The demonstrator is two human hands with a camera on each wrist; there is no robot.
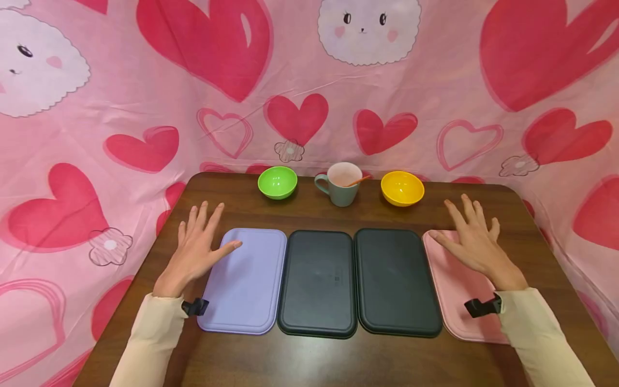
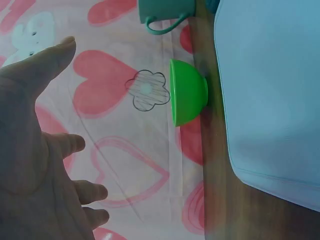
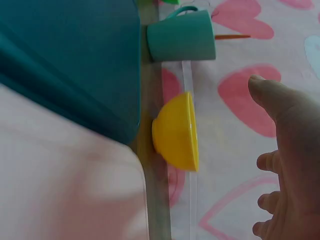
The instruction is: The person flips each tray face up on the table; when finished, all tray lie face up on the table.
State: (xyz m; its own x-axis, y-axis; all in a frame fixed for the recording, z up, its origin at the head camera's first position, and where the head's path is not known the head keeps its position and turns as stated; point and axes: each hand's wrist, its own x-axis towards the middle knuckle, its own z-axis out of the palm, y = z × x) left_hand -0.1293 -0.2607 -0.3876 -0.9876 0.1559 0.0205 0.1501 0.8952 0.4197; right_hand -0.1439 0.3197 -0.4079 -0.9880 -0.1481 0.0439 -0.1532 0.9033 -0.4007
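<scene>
Head view shows me a brown wooden table (image 1: 309, 357) against a pink heart-print cloth (image 1: 309, 80), with a green bowl (image 1: 278, 184), a mug (image 1: 341, 191) and a yellow bowl (image 1: 402, 190) along its back. I see the lilac board (image 1: 246, 285) and pink board (image 1: 459, 287) lying flat, long axes running front to back, two dark boards (image 1: 316, 285) between them. My left hand (image 1: 195, 244) hovers, fingers spread, thumb above the lilac board; my right hand (image 1: 476, 244), likewise splayed, overhangs the pink board's far end.
</scene>
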